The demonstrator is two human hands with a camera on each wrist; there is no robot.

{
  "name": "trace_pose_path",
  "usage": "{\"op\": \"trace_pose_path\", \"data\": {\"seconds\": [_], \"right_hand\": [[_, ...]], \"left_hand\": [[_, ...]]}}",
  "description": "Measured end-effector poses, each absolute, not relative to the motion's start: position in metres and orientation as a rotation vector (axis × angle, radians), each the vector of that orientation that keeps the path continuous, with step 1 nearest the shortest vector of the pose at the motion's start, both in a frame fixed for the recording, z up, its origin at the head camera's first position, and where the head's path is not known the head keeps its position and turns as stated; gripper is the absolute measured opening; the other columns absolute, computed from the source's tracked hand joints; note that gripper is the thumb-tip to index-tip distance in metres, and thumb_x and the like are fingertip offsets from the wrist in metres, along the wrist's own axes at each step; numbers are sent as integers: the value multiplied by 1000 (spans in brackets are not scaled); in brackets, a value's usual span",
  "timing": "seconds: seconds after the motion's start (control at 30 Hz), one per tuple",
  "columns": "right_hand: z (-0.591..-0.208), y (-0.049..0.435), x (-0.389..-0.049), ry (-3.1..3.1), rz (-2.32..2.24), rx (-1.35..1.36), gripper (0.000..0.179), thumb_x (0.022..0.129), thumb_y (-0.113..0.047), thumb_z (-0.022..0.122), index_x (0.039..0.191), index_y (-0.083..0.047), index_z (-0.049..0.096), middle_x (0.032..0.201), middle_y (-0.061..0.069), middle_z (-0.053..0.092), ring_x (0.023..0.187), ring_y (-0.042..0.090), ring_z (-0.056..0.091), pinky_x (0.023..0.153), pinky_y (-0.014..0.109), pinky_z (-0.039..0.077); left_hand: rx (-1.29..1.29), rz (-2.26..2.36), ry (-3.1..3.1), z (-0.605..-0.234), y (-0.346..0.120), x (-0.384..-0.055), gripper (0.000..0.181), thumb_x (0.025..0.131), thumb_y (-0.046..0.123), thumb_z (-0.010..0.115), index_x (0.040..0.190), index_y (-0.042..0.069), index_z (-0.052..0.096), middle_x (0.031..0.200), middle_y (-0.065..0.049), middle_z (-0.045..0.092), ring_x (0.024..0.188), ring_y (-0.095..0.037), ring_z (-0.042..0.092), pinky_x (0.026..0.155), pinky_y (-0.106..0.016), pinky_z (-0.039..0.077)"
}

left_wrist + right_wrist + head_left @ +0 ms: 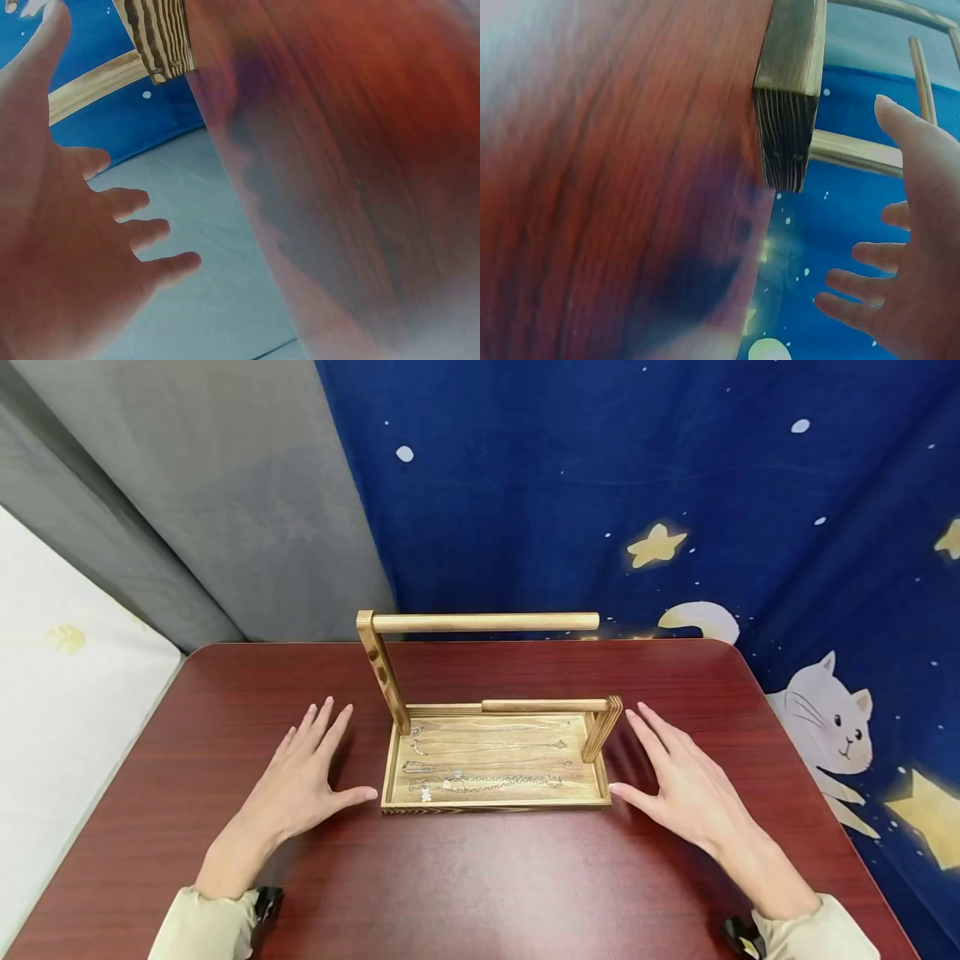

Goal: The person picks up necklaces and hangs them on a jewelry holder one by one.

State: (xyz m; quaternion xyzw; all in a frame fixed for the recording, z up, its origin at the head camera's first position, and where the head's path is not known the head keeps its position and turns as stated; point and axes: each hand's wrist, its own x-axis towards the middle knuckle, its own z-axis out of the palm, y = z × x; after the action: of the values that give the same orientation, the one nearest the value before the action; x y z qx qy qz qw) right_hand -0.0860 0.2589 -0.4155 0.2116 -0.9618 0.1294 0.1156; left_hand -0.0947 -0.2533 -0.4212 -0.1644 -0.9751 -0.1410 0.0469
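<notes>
A wooden jewelry stand (495, 808) rests on the table, its base a shallow tray. Several thin silver necklaces (487, 783) lie roughly lengthwise inside, a few with small pendants. A tall post at the left carries a long upper bar (487, 622); a shorter post at the right carries a lower bar (543, 705). My left hand (296, 785) is beside the tray's left end, fingers spread, thumb just short of it. On the other side my right hand (686, 785) has its fingers extended; whether its thumb touches the tray, I cannot tell. Neither hand holds anything.
The stand and both hands are over a dark red wooden table (495, 885). Behind it hang a grey curtain (225, 510) and a blue curtain (525, 485) with stars and a cat. White fabric (67, 710) borders the left edge.
</notes>
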Motion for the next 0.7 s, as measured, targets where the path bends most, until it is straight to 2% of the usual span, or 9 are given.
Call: {"op": "trace_pose_path", "data": {"seconds": [0.23, 0.4, 0.7], "right_hand": [[-415, 251, -79, -2758, 373, 660, 89, 78, -55, 78, 149, -10, 46, 153, 11, 40, 129, 34, 47, 97, 52, 47], [-414, 247, -76, -2713, 356, 683, 83, 75, -55, 80, 142, -13, 54, 147, 9, 48, 126, 31, 51, 91, 51, 51], [-412, 238, -73, -2645, 344, 763, 69, 78, -57, 72, 132, -15, 64, 135, 4, 58, 116, 25, 57, 93, 44, 49]], "left_hand": [[-523, -541, -2994, -418, -248, -102, 118, 73, 69, 75, 161, 19, 15, 165, -16, 13, 149, -39, 14, 113, -62, 22], [-553, -600, -2966, -417, -245, -106, 118, 71, 64, 80, 161, 20, 18, 164, -15, 16, 148, -41, 18, 112, -63, 25], [-584, -734, -2986, -418, -242, -115, 119, 68, 59, 85, 160, 23, 20, 165, -8, 17, 149, -33, 17, 109, -60, 32]]}}
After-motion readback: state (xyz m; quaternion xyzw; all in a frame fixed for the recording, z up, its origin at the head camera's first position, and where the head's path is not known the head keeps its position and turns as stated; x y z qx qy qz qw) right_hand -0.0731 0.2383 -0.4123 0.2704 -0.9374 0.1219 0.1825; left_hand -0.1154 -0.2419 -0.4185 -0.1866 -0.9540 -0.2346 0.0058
